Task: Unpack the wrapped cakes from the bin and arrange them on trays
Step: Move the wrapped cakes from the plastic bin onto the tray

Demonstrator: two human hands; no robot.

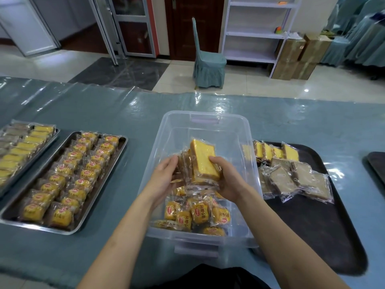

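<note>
A clear plastic bin (pixel 233 130) stands in the middle of the table. Both hands are inside it. My left hand (pixel 164 178) and my right hand (pixel 227 180) grip a stack of wrapped cake slices (pixel 203 161) from either side, the yellow top slice tilted up. Several small wrapped yellow cakes (pixel 198 213) lie at the near end of the bin. A dark tray (pixel 325 226) to the right carries yellow slices and brown slices (pixel 291 178) at its far end. A steel tray (pixel 100 197) to the left holds rows of small cakes.
A second steel tray (pixel 52 136) with yellow and brown slices sits at the far left. Another dark tray (pixel 377 165) shows at the right edge. Clear plastic film covers the table. Beyond it stand a covered chair (pixel 206 61), shelves and cardboard boxes.
</note>
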